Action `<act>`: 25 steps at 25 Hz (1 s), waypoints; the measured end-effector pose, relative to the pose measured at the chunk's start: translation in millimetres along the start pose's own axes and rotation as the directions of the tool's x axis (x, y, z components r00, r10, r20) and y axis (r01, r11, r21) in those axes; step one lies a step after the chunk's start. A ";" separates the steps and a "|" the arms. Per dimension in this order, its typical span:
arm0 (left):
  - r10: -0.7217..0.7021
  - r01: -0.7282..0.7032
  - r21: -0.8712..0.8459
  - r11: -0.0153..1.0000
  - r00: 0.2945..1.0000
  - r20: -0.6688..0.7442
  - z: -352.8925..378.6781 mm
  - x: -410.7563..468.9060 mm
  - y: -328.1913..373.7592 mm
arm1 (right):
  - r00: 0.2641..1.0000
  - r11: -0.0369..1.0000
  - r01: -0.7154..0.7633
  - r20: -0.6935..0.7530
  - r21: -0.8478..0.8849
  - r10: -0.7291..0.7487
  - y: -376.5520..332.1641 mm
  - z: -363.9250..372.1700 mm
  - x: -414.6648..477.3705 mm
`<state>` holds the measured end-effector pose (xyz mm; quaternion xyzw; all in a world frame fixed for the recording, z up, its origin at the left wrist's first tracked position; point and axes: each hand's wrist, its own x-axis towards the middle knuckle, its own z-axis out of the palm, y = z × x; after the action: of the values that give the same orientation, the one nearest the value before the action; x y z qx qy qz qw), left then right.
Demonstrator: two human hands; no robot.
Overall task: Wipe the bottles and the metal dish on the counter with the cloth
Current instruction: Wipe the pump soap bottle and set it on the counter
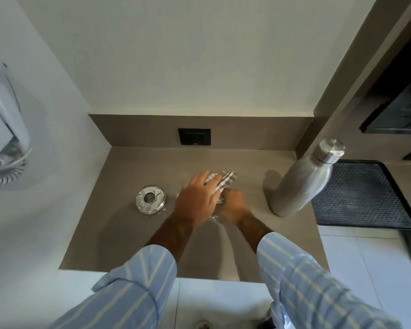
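My left hand [197, 198] presses a grey-and-white striped cloth [227, 180] over the top of a clear bottle [215, 217] at the middle of the brown counter [128, 233]. My right hand [233, 207] grips that bottle lower down. Both hands hide most of it, and only glints of it show. A round metal dish [150, 199] lies on the counter just left of my left hand, apart from it. A tall steel bottle [304, 179] with a screw cap stands upright to the right of my hands.
A black ridged tray [363, 193] sits right behind the steel bottle. A black wall socket [194, 136] is in the backsplash. A white wall-mounted unit with a coiled cord [0, 129] hangs at the left. The counter's front edge runs below my forearms.
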<state>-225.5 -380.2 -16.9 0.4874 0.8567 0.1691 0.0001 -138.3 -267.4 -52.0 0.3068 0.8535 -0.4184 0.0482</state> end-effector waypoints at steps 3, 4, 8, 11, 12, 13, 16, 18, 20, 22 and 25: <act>0.042 -0.042 0.003 0.999 0.999 -0.026 -1.9 -18.8 -9.1 | 1.000 0.999 0.002 -0.028 0.041 -0.001 -3.9 -4.1 5.3; 0.051 -0.053 -0.040 0.998 0.998 -0.039 -3.3 -27.3 -11.8 | 1.000 0.999 0.013 -0.025 0.039 -0.012 -6.3 -7.5 5.6; -0.113 0.046 -0.400 0.915 0.983 -0.144 -10.7 -46.1 -15.9 | 0.996 0.996 0.091 0.009 -0.009 -0.091 -20.2 -17.8 -0.8; -0.326 0.201 -0.646 0.737 0.942 -0.078 -19.1 -43.2 -21.7 | 0.996 0.990 0.093 -0.024 0.106 -0.091 -32.0 -29.2 -5.4; -0.361 0.244 -0.703 0.669 0.933 -0.020 -23.9 -41.8 -22.1 | 0.995 0.987 0.095 -0.018 0.130 -0.094 -37.1 -34.7 -6.1; -0.388 0.275 -0.757 0.592 0.921 0.031 -28.8 -39.8 -20.8 | 0.994 0.987 0.108 0.008 0.117 -0.109 -41.7 -39.8 -7.2; -0.416 0.305 -0.845 0.438 0.903 0.111 -44.5 -26.2 -10.2 | 0.980 0.984 0.176 0.095 0.002 -0.175 -57.4 -51.4 -18.9; -0.371 0.329 -0.872 0.361 0.909 0.190 -51.7 -18.9 -5.5 | 0.972 0.979 0.198 0.123 0.042 -0.202 -64.5 -59.1 -26.0; -0.313 0.331 -0.879 0.343 0.923 0.225 -59.8 -13.3 -5.9 | 0.952 0.972 0.197 0.215 0.125 -0.220 -69.5 -75.0 -32.3; -0.249 0.325 -0.906 0.272 0.933 0.260 -67.4 -8.4 -10.2 | 0.916 0.952 0.107 0.342 0.288 -0.207 -70.7 -91.2 -36.0; -0.362 0.256 -0.967 0.022 0.903 0.231 -78.7 2.5 -0.2 | 0.945 0.828 0.023 0.257 0.561 -0.201 -73.6 -89.3 -45.7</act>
<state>-239.9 -401.0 57.6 0.1559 0.6045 0.7097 0.3265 -127.4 -257.0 71.5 0.1879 0.6957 -0.6903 0.0642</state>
